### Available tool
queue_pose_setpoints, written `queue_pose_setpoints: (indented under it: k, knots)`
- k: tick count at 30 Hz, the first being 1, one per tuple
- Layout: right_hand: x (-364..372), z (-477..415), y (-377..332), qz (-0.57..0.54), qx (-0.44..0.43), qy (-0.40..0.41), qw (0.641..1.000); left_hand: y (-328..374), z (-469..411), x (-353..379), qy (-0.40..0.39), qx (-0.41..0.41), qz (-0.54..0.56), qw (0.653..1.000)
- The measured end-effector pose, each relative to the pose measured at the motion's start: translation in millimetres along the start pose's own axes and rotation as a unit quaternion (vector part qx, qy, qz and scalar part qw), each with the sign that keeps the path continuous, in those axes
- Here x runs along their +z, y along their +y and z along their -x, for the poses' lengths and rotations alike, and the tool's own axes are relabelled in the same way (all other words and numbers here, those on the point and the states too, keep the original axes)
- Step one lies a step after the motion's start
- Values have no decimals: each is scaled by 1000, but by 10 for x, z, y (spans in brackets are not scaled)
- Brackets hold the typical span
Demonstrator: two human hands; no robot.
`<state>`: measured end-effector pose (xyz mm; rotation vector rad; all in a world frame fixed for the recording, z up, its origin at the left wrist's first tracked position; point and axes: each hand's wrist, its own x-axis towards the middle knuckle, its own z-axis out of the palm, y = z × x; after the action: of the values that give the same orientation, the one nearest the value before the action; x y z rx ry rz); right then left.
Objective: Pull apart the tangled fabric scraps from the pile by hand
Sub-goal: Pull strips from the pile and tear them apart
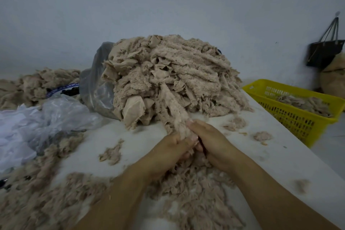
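Straight ahead of the left hand (173,148) and right hand (212,142), a fabric strip (174,106) runs into the pile (186,65). Both grip its near end.

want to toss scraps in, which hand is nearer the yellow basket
Right. The right hand is left of the yellow basket; the left hand lies farther left again.

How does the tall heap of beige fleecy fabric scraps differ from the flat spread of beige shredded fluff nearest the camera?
The heap is mounded high; the spread lies low. The heap holds long strips and folded pieces; the spread is wispy tufts. The left hand and right hand grip a strip from the heap, not the spread. Both are beige fleece.
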<state>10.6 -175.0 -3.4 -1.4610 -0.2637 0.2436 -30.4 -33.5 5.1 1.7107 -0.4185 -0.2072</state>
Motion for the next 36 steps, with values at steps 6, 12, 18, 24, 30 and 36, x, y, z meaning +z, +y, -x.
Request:
queue_pose_setpoints:
  k: [6,12,18,24,30,36]
  knots:
    - [17,5,-29,-53,1,37,998,-46,-56,34,97,-49,-3,994]
    - [36,5,-41,-44,-21,52,997,-30,-119,-41,150,-60,250,955]
    - [11,13,-45,-16,-41,98,994,-43,-120,-101,101,-50,358,927]
    - [13,8,-23,-9,-24,48,999,-135,-142,-15,139,-39,117,983]
    - [37,10,-4,104,-49,78,990,-157,-135,-36,124,-50,-1,991]
    - [62,-28,-2,49,-22,198,979,-158,-123,-30,133,-77,75,985]
